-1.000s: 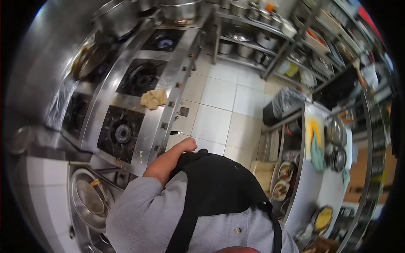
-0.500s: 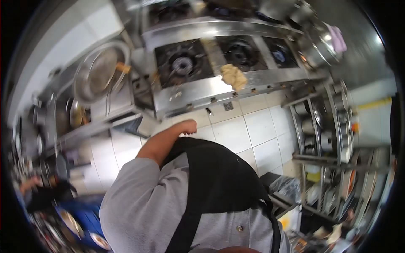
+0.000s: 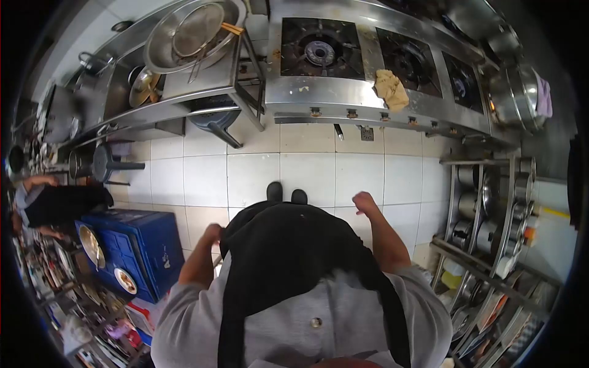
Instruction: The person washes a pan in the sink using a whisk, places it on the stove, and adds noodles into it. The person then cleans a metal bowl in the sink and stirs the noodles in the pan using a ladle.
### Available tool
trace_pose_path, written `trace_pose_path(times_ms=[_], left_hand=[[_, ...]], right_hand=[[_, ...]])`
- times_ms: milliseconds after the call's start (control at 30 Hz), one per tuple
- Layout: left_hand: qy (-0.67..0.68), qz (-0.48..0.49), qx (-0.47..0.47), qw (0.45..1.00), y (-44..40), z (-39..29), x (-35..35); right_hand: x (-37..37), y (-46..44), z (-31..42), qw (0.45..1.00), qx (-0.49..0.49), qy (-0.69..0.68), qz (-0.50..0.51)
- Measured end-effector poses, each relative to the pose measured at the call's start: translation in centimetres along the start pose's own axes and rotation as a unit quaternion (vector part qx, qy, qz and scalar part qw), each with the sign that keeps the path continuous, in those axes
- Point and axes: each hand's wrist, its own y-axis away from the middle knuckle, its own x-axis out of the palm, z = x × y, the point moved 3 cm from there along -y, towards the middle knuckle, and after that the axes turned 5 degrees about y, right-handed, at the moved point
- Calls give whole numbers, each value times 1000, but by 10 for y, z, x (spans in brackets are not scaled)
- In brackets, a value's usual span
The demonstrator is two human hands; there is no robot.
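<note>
Down between the stove (image 3: pixel 334 95) and the black apron (image 3: pixel 294 239), a wide strip of pale tiled floor (image 3: pixel 313 172) is lying open, so there's decent elbow room going on out front. The stove's front edge is closing off the far side, the steel desk (image 3: pixel 218 89) is boxing in the far left, a blue chest (image 3: pixel 162 245) is crowding the near left, and a metal rack (image 3: pixel 478 162) is bordering the right. Murky bits: the round lens border is swallowing all four corners, the back of the stove is getting cut off up top, and the apron is hiding the legs, with just the dark shoes (image 3: pixel 274 191) poking out past it. Another person (image 3: pixel 64 199) is showing way over left, pretty warped and tough to make out. As for the hands, the left hand (image 3: pixel 213 233) is hanging right beside the apron's left edge, looking too dark for me to tell if it's spread or closed, or actually touching the fabric. The right hand (image 3: pixel 363 203) is hanging over the tiles, fingers sitting loosely curled, apart from the apron. The apron itself is spanning the space between and below both hands, while a tan rag (image 3: pixel 391 90) is lying up on the stove, well apart from either one.
</note>
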Motion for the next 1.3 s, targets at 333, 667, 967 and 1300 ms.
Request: trace_pose_path(times_ms=[333,667,967,1300], left_hand=[[326,-74,-171,927,51,-55,-69],[422,-152,-305,840,11,-165,-118],[362,-125,-305,872,24,-184,-111],[485,-222,-264,804,62,-72,-65]], right_hand=[[58,-165,66,987,-85,121,70],[-3,-280,114,999,-40,-18,32],[62,-243,136,957,-109,205,173],[239,-84,285,821,-256,429,276]])
